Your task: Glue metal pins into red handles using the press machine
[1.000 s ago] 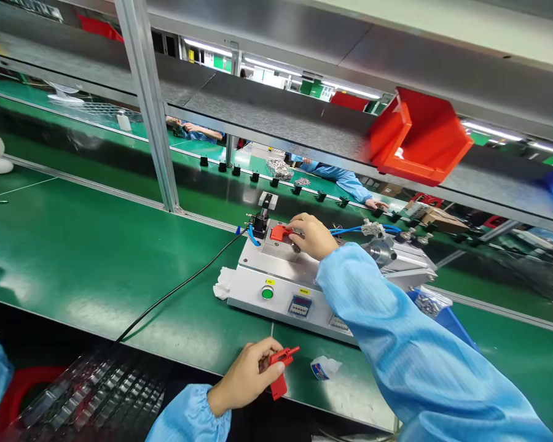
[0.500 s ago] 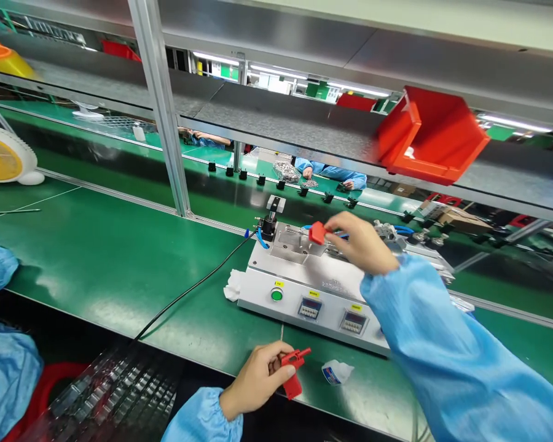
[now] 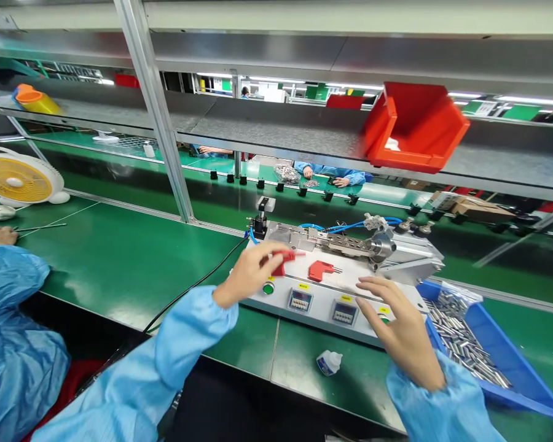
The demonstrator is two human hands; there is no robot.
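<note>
My left hand (image 3: 251, 273) grips red holder (image 3: 284, 263), up from counter (image 3: 120, 258) edge since last frame, now at machine (image 3: 322, 313) front. My right hand (image 3: 399, 322) now open, fingers spread; red block (image 3: 320, 271) it carried lies on machine top, its 10 o'clock. Bottle (image 3: 329, 363) at its 8, blue bin (image 3: 525, 383) 3.

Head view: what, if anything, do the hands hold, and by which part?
The left hand holds a red, angular, plastic-looking part by the end away from its thin peg. The right hand, open, holds nothing.
</note>
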